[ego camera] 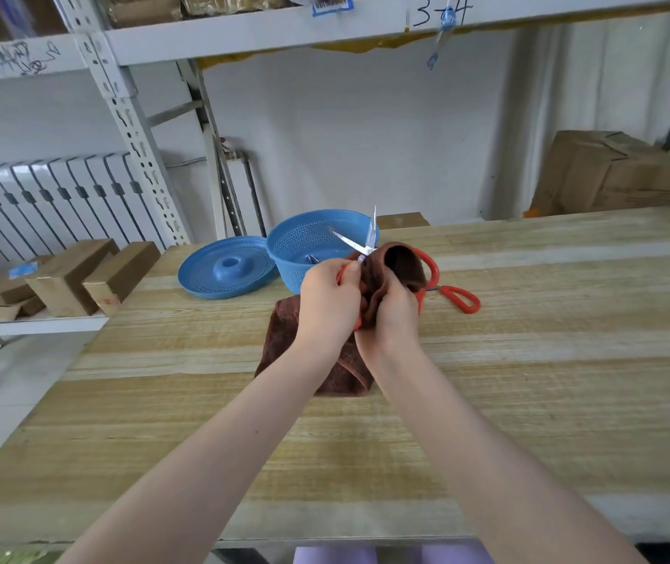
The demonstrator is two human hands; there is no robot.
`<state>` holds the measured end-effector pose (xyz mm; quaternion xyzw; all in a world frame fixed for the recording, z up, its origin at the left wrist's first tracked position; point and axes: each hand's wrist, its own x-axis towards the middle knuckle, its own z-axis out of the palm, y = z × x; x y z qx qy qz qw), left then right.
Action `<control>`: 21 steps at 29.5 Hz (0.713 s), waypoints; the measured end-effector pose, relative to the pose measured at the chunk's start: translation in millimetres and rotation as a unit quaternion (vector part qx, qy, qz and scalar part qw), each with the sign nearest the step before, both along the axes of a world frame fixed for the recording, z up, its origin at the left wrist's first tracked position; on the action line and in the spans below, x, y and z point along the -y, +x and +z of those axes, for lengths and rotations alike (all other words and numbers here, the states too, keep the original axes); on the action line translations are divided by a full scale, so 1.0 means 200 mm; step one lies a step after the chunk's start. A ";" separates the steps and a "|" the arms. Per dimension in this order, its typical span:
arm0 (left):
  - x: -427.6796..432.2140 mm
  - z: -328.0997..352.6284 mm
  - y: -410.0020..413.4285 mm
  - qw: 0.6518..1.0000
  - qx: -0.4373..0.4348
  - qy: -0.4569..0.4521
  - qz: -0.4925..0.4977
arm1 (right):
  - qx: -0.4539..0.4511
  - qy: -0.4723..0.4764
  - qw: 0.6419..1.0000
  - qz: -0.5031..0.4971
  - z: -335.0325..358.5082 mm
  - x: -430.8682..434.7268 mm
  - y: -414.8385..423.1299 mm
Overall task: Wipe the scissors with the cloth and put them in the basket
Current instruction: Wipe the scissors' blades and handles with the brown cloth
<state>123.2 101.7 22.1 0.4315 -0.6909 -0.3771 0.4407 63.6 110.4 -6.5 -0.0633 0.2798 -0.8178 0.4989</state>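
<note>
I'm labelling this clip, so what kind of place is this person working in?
Probably a storeroom or workshop: slotted metal shelving with handwritten numbers, a cardboard box by the wall, and a long wooden workbench.

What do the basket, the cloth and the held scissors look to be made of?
The basket looks moulded blue plastic, matte, finely perforated. The cloth is brown with plush pile, likely microfibre or terry. The held scissors have shiny, glinting metal blades; their red handles are probably plastic.
</note>
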 end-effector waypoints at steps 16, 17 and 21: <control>0.00 0.02 -0.01 0.993 0.086 -0.086 -0.007 | -0.007 -0.004 1.000 -0.025 0.02 -0.02 -0.03; 0.00 0.02 -0.01 0.992 0.088 -0.085 -0.007 | -0.014 -0.009 1.000 -0.017 0.01 -0.02 -0.03; -0.02 0.03 0.02 0.989 0.112 -0.100 -0.001 | -0.085 -0.001 0.996 -0.012 0.04 -0.02 -0.03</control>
